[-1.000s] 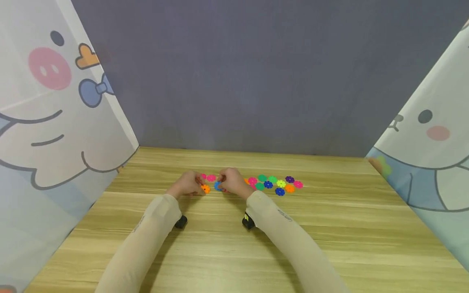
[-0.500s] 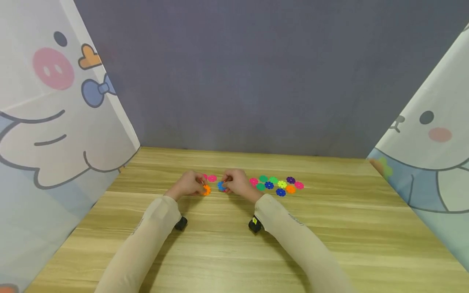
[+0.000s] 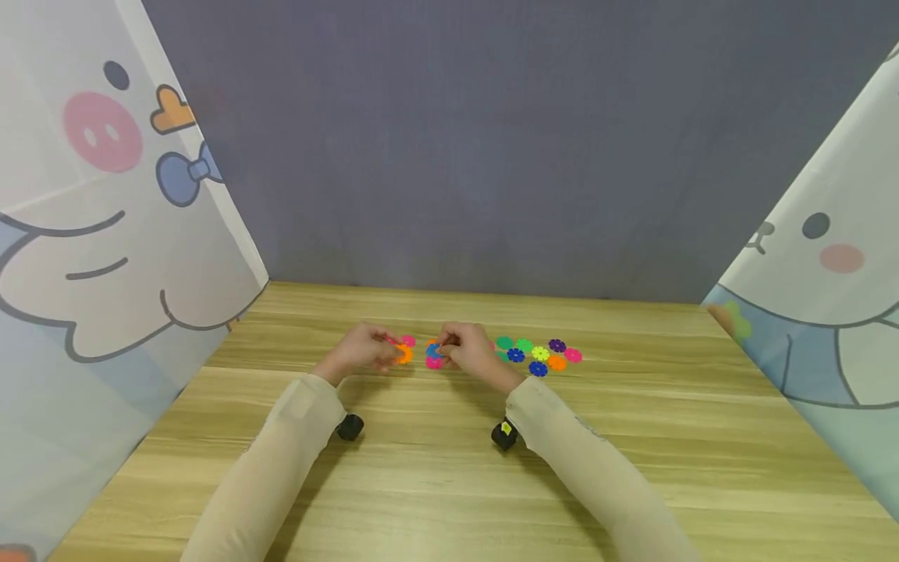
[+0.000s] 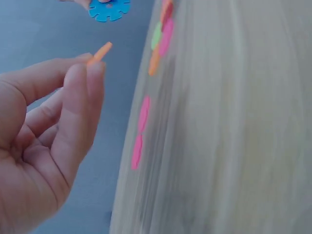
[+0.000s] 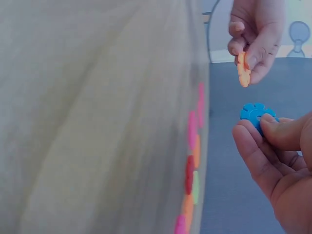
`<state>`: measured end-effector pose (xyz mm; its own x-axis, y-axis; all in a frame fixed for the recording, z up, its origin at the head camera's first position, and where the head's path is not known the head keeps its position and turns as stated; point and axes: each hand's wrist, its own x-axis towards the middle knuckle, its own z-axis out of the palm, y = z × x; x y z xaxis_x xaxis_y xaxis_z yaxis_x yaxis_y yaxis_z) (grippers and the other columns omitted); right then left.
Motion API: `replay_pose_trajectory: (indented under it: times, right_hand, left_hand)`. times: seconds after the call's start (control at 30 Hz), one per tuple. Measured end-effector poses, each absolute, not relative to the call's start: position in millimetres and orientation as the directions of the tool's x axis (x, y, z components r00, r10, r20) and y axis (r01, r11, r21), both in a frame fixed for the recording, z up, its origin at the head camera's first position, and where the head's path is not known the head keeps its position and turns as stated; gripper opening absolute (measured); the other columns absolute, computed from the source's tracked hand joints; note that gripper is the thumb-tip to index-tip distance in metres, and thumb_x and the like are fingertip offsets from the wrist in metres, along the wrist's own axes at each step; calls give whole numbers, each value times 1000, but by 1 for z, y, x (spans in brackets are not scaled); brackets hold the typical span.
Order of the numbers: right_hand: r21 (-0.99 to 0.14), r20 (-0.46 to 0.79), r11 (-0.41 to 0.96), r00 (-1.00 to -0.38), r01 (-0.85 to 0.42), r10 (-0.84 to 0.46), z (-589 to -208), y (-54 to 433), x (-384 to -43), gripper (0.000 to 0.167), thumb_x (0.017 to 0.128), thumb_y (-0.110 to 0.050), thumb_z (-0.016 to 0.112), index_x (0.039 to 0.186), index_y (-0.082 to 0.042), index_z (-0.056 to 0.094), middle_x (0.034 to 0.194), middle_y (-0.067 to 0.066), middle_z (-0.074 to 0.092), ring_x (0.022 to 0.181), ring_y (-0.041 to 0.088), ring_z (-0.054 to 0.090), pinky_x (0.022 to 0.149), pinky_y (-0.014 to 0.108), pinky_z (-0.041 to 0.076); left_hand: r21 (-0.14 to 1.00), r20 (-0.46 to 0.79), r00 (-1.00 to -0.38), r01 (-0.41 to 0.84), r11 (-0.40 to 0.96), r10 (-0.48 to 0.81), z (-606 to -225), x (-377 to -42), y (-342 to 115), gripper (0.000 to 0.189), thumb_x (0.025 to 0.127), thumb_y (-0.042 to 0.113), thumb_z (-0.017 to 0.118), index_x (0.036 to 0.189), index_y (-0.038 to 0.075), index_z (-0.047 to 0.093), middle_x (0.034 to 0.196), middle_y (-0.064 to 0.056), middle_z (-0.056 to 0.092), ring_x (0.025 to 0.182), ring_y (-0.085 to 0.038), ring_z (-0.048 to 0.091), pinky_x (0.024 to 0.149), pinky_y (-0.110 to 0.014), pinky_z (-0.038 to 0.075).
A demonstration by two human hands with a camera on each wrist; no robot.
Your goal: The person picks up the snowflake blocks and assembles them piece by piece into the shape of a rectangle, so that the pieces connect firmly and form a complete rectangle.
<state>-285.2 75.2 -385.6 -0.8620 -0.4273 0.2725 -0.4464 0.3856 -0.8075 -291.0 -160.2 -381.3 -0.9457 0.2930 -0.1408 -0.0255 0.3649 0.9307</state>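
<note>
Two hands: left hand [image 3: 358, 349] and right hand [image 3: 472, 351], facing each other above the counter [image 3: 414, 468], well short of touching.
Orange disc: one [image 5: 243, 73], pinched between left thumb and fingers, raised, nearly edge-on in both wrist views.
Blue disc: one [image 5: 251, 115], pinched by right thumb and fingers, raised, notched rim outward, face partly showing.
Pink discs: two [image 4: 144, 114], lying on the counter near the left hand.
Right-hand spread: several loose, including yellow disc [image 3: 540, 353] and purple disc [image 3: 557, 345].
Pinch hazard: little surface held; a slackened thumb could drop either disc.
Rim hazard: angles differ; if the two meet so, rims might clash and twist one free.
Wrist hazard: a low right wrist could scatter loose pieces beneath.
</note>
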Motion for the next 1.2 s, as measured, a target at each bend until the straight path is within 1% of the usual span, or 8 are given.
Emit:
replay_pose_trajectory:
  times: [0.1,0.2,0.33,0.47,0.67,0.77,1.0,1.2]
  right_hand:
    - [-815,298,358,-860,-455,-415,-380,81,-283,10,91,12,64,85,4,64,78,18,68,70,42,68,63,47,59]
    - [-816,323,335,-852,-471,-413,-378,86,-280,12,91,12,64,83,3,63,80,20,69,71,40,69,64,48,59]
    - [-803,365,307,-828,-511,-425,-379,91,-276,11,93,10,63,84,3,62,82,20,69,72,37,69,65,47,59]
    - [-803,393,272,-814,-531,-428,-381,94,-273,8,94,8,62,88,3,62,82,21,69,73,39,69,66,46,59]
    - [-798,439,224,-794,-560,-421,-382,97,-270,9,93,10,62,87,3,63,83,20,69,74,38,69,68,44,60]
    - [-793,450,222,-790,-568,-416,-383,98,-268,9,93,10,63,87,3,63,83,20,69,75,37,70,69,44,60]
    - [-798,427,245,-803,-551,-416,-386,96,-262,8,94,7,63,89,1,64,84,19,69,76,38,69,71,49,59]
    - [-791,447,241,-800,-563,-401,-390,96,-261,7,94,7,64,90,1,64,85,20,69,75,38,68,69,54,57]
  left_hand:
    - [954,-143,-942,-50,295,305,-380,-291,-157,31,90,-2,68,119,-11,64,92,-15,72,74,-22,71,68,-34,60]
    - [972,-141,-936,-70,222,322,-379,-290,-154,33,89,-3,69,121,-12,63,89,-14,73,75,-23,72,72,-37,60]
    - [986,-106,-927,-51,160,359,-377,-288,-150,33,91,-2,69,120,-13,62,89,-13,73,77,-22,72,76,-37,60]
    - [992,-76,-919,-31,123,387,-377,-286,-147,31,93,-1,65,121,-12,59,91,-11,72,78,-19,71,76,-35,59]
    - [994,-68,-915,-29,103,398,-376,-284,-140,31,95,-2,62,123,-13,57,91,-9,71,76,-16,71,79,-37,59]
    - [995,-68,-917,-32,98,392,-376,-282,-138,30,95,-2,61,122,-13,58,90,-8,71,75,-16,70,78,-37,59]
    - [995,-84,-910,-54,85,407,-379,-281,-135,30,95,-4,60,122,-14,57,88,-7,71,72,-14,69,70,-28,59]
    - [995,-104,-912,-91,52,398,-381,-281,-131,28,95,-3,61,121,-13,56,85,-8,71,71,-15,69,69,-28,59]
